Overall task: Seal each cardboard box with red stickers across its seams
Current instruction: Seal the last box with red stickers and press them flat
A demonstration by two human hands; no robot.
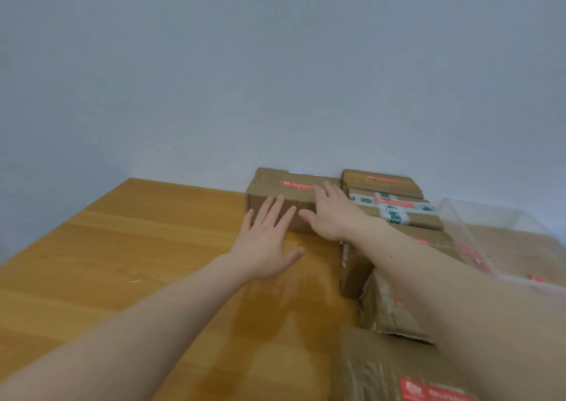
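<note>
Left hand (264,241), fingers straight and spread, lies flat against the near face of a plain brown cardboard box (284,200) at the far edge of the glossy wood surface (137,247); right hand (329,213), also open and flat, rests on the box's top just beside a red sticker (296,184). Right of these: more taped boxes (395,204), then a clear plastic bin (496,241) holding red stickers. Matte grey-blue wall (275,63) behind.

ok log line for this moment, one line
left hand flat against box front | right hand flat on box top | red sticker on | holding nothing
</note>
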